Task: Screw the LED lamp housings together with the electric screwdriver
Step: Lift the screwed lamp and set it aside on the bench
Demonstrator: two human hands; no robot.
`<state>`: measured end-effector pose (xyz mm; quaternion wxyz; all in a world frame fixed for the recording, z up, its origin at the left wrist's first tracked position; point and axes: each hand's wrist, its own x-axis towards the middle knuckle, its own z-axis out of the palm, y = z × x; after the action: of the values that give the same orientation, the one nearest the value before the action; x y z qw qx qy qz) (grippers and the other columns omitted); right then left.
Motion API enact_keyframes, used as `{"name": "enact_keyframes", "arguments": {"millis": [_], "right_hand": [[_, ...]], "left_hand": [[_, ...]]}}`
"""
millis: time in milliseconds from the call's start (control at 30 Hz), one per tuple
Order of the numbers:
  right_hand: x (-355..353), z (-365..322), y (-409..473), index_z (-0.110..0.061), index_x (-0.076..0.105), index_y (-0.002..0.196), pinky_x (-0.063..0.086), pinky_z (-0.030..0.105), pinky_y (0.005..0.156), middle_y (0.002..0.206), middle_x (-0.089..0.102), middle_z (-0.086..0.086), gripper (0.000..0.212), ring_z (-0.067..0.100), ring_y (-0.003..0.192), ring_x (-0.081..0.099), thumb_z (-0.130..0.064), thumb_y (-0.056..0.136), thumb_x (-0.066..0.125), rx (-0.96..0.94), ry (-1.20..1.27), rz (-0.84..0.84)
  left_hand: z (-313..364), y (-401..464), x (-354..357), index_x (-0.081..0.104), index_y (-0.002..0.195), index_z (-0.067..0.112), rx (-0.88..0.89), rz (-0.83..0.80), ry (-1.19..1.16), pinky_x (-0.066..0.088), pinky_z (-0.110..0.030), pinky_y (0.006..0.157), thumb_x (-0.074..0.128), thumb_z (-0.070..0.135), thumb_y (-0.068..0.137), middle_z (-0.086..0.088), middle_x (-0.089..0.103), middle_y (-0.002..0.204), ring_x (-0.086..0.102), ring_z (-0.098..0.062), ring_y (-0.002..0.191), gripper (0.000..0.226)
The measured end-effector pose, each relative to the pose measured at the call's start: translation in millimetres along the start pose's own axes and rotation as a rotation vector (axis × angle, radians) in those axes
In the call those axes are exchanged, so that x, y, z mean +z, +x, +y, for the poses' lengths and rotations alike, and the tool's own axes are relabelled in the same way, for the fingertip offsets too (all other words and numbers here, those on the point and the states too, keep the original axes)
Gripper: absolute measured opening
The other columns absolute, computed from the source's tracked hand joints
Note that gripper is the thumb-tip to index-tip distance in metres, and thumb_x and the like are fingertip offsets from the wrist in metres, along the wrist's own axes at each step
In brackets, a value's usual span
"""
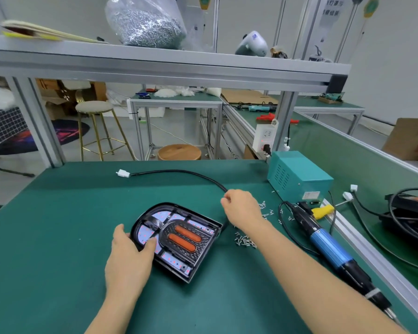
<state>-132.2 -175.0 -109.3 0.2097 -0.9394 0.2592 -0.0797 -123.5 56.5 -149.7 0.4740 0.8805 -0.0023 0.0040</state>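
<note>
Head view, black D-shaped lamp housing [179, 239], two orange lenses

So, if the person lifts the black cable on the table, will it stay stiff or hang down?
Probably it hangs: the black cable already lies in a loose curve on the mat. It looks thin, so likely light. Its white connector would probably drag behind.
</note>
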Motion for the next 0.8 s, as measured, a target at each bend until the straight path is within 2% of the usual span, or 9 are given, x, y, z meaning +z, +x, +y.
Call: {"name": "enact_keyframes", "arguments": {"millis": [67,200,333,433,500,600,667,733,800], "right_hand": [[3,5,20,-0.003,0.064,0.104,0.046,0.031,0.076,0.110,0.067,0.015,0.023,0.033,0.102,0.062,-0.017,0.098,0.048,0.091,-0.117,0.022],[12,12,40,-0.005,0.062,0.105,0.043,0.032,0.072,0.113,0.066,0.013,0.027,0.032,0.105,0.062,-0.030,0.098,0.056,0.188,-0.219,0.019],[21,11,47,-0.009,0.060,0.098,0.042,0.030,0.068,0.109,0.067,0.011,0.023,0.030,0.101,0.063,-0.032,0.096,0.059,0.214,-0.228,0.041],[23,10,49,-0.011,0.056,0.089,0.041,0.029,0.068,0.107,0.067,0.011,0.013,0.031,0.097,0.063,-0.022,0.096,0.057,0.212,-0.176,0.087],[21,9,48,-0.009,0.055,0.086,0.042,0.029,0.068,0.103,0.067,0.012,0.013,0.031,0.089,0.061,-0.018,0.095,0.053,0.206,-0.077,0.150],[10,2,44,-0.011,0.064,0.095,0.043,0.030,0.071,0.095,0.069,0.008,0.015,0.031,0.090,0.062,-0.024,0.094,0.056,0.103,0.173,0.276],[0,-5,36,-0.013,0.065,0.092,0.044,0.031,0.073,0.084,0.068,0.002,0.012,0.025,0.083,0.062,-0.025,0.092,0.062,-0.052,0.359,0.341],[-10,-15,24,-0.014,0.065,0.087,0.046,0.029,0.073,0.075,0.063,-0.005,0.008,0.015,0.073,0.058,-0.021,0.089,0.067,-0.233,0.519,0.350],[-17,-23,11,-0.013,0.064,0.086,0.044,0.021,0.070,0.072,0.059,-0.009,0.006,0.008,0.067,0.052,-0.015,0.087,0.070,-0.424,0.551,0.303]], "left_hand": [[1,-3,2,0.020,0.147,0.009,0.000,0.024,0.008,0.036,-0.045,0.095,0.060,0.031,0.089,-0.005,0.044,0.144,0.048,-0.034,0.123,0.074],[0,-7,6,0.023,0.147,0.009,0.000,0.059,0.006,0.036,-0.043,0.095,0.059,0.034,0.089,-0.006,0.044,0.144,0.049,-0.032,0.122,0.073],[-1,-5,7,0.023,0.147,0.009,0.007,0.064,0.035,0.037,-0.043,0.096,0.059,0.035,0.090,-0.008,0.042,0.145,0.046,-0.031,0.126,0.072],[-1,-3,6,0.023,0.147,0.010,0.008,0.043,0.075,0.038,-0.042,0.096,0.058,0.036,0.090,-0.007,0.039,0.147,0.044,-0.029,0.128,0.071],[1,-2,3,0.027,0.146,0.010,0.024,0.055,0.133,0.037,-0.044,0.097,0.059,0.035,0.090,-0.009,0.038,0.147,0.042,-0.030,0.129,0.069],[6,3,-1,0.039,0.140,0.006,0.135,0.153,0.251,0.032,-0.047,0.099,0.063,0.027,0.087,-0.013,0.037,0.145,0.038,-0.034,0.128,0.061],[13,9,-3,0.043,0.137,0.007,0.261,0.202,0.299,0.030,-0.047,0.099,0.064,0.020,0.087,-0.012,0.038,0.145,0.035,-0.035,0.128,0.056],[23,19,-5,0.045,0.137,0.007,0.387,0.246,0.336,0.028,-0.048,0.101,0.064,0.013,0.085,-0.012,0.038,0.146,0.032,-0.035,0.130,0.055],[34,33,-8,0.041,0.140,0.007,0.471,0.278,0.386,0.025,-0.049,0.105,0.064,0.008,0.083,-0.012,0.034,0.149,0.029,-0.036,0.133,0.062]]}}
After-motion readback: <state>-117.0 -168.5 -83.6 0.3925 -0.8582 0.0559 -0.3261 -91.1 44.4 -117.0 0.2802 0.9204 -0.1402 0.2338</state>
